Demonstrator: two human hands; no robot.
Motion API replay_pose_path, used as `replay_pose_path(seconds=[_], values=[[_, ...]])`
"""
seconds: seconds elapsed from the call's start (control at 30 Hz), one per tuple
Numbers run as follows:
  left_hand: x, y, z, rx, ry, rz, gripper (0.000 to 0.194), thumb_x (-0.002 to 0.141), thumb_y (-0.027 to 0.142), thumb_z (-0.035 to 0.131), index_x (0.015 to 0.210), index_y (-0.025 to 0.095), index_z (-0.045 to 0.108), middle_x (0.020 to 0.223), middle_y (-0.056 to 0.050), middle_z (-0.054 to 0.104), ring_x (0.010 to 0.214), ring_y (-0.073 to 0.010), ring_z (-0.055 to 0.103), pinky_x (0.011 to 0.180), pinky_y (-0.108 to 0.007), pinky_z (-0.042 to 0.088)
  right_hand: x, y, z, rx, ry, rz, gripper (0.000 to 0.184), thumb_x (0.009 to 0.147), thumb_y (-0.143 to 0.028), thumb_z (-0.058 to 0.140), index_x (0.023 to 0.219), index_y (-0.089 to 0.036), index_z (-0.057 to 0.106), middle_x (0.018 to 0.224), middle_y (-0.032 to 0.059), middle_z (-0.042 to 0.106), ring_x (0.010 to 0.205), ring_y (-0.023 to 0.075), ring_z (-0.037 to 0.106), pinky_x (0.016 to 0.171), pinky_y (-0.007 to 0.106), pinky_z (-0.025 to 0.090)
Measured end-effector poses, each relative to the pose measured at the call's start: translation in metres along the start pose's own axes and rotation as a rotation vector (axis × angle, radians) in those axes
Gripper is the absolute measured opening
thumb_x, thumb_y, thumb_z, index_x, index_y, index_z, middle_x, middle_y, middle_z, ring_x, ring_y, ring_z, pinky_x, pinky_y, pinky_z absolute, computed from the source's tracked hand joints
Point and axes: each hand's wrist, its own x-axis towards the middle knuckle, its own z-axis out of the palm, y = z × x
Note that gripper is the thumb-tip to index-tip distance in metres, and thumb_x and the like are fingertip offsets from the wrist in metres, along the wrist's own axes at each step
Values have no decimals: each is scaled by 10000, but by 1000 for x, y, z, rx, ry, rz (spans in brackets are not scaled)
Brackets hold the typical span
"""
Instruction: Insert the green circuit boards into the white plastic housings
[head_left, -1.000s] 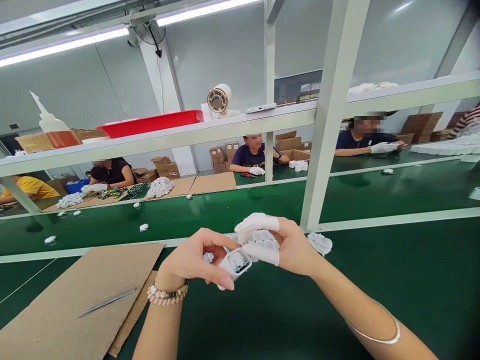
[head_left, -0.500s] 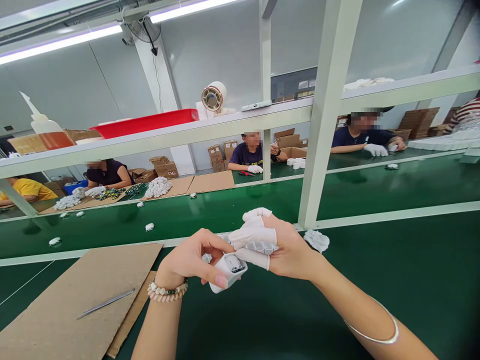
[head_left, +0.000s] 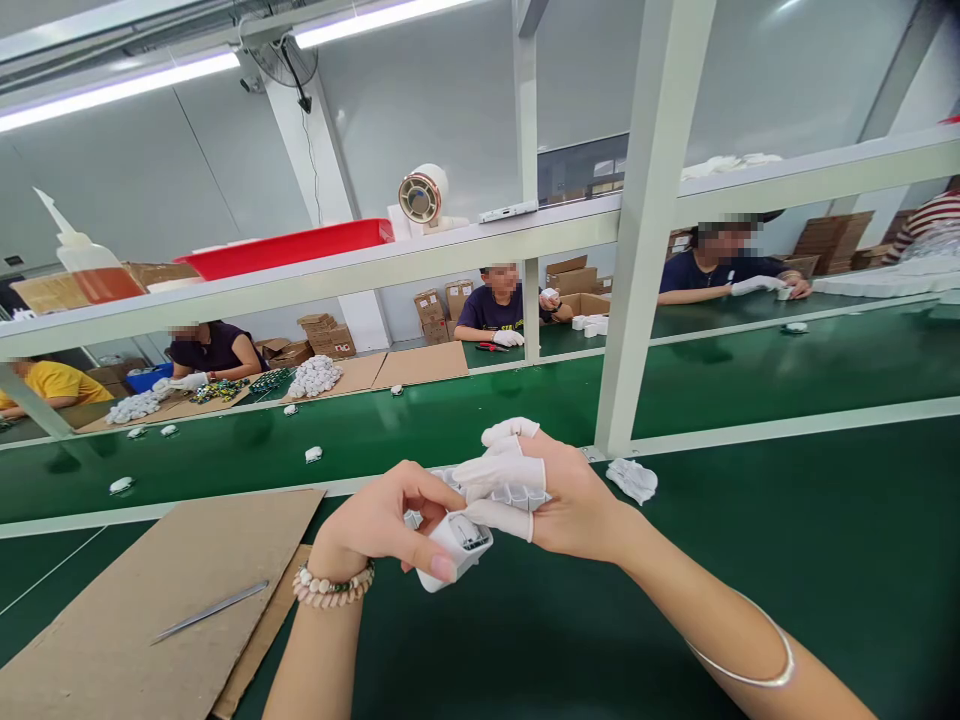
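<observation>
My left hand (head_left: 397,515), bare with a bead bracelet at the wrist, is closed round a small white plastic housing (head_left: 450,565). The housing is tilted, its open end facing up and toward me, and a white part with dark edges shows inside. White finger cots cover the fingers of my right hand (head_left: 532,490). Its thumb and fingertips are closed together at the far upper rim of the housing; the exact contact is hidden. Behind my right fingers, several white housings (head_left: 525,497) stand grouped on the green bench, partly covered by my hands.
Cardboard (head_left: 142,600) with metal tweezers (head_left: 210,612) on it lies at left. A crumpled white glove or cloth (head_left: 632,481) rests by the post (head_left: 649,250). Beyond, a green conveyor belt (head_left: 465,420) carries small white parts (head_left: 313,454). Several co-workers sit across it.
The housing has tipped and shifted slightly left in my left hand. My right fingers have moved left and closed in at its rim. White parts on the belt have moved right.
</observation>
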Motion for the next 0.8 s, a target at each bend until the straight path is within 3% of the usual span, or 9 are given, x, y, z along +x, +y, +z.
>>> replay_pose_path(seconds=[0.43, 0.8], values=[[1, -2, -1, 21, -7, -58, 548, 532, 532, 838, 804, 68, 729, 571, 0, 508, 497, -85, 412, 413, -194, 341, -2, 4, 4, -11, -31, 21, 213, 923, -382, 581, 1028, -244, 705, 753, 23, 701, 690, 147, 553, 747, 324, 430], [3, -1, 0, 19, -14, -72, 508, 542, 511, 840, 818, 94, 749, 575, -13, 581, 481, -90, 439, 409, -193, 355, -2, 4, 7, -25, 11, -21, 193, 903, -369, 616, 1016, -244, 709, 695, 19, 674, 674, 154, 515, 747, 327, 429]])
